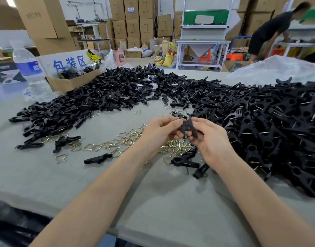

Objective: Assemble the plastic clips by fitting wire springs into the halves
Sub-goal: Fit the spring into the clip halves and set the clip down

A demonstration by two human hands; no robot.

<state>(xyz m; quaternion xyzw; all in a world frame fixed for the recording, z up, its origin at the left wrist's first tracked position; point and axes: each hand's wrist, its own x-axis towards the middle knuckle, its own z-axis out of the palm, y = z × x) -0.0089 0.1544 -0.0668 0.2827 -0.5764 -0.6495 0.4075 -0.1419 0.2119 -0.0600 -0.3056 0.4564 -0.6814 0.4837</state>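
Above the middle of the grey table [153, 196], my left hand [162, 131] and my right hand [209, 139] hold two black plastic clip halves [186, 124] pressed together between them. Fingers and thumbs of both hands curl round the halves. Whether a spring sits between the halves is hidden by my fingers. Brass-coloured wire springs [128, 139] lie scattered on the table just under and left of my hands. A pile of loose black clip halves [103, 93] spreads across the left and back. A heap of assembled clips [270, 132] with springs lies to the right.
Several single clip parts [98, 158] lie near the springs. A water bottle [29, 72] and an open cardboard box [71, 82] stand at the back left. A clear plastic bag [277, 68] lies at the back right. A person bends over a bench far right.
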